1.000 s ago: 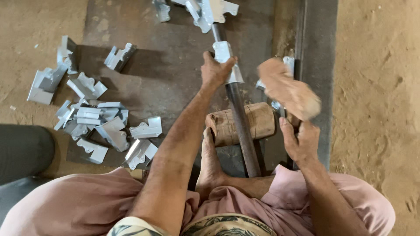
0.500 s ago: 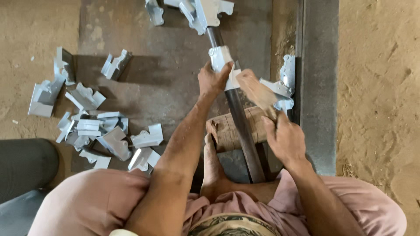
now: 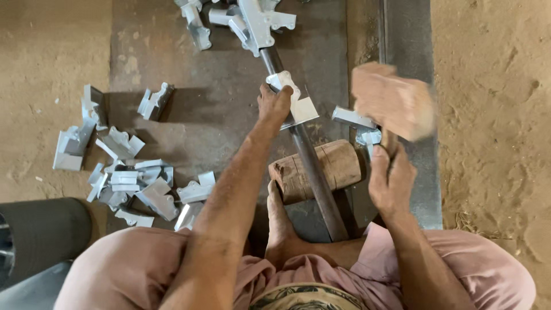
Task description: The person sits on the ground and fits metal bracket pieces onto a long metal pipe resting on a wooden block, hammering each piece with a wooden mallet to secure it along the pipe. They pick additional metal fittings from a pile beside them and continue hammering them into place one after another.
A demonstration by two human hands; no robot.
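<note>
The left hand point(image 3: 274, 106) sits at upper centre of the frame, its fingers closed around a pale metal bracket point(image 3: 295, 102) that rides on a dark steel rod point(image 3: 313, 166). The rod runs diagonally from the top centre down to the lower centre, resting across a short wooden log point(image 3: 336, 166) that lies on the dark floor plate point(image 3: 218, 97). A bare foot point(image 3: 279, 221) lies beside the log, just left of the rod.

The right hand point(image 3: 391, 185) is at centre right, fingers wrapped tight on the handle of a wooden mallet point(image 3: 391, 100); the mallet head is raised at upper right, blurred, above and to the right of the bracket and apart from it. Another small bracket piece point(image 3: 359, 123) lies between the mallet head and the log.

At the rod's top end sits a cluster of cast parts point(image 3: 252, 20). A loose pile of similar grey brackets point(image 3: 135, 181) spreads over the left of the frame, partly on the plate and partly on the sandy ground point(image 3: 493, 143). A dark cylinder point(image 3: 40, 232) shows at lower left. Pink trousers point(image 3: 126, 275) fill the bottom edge
</note>
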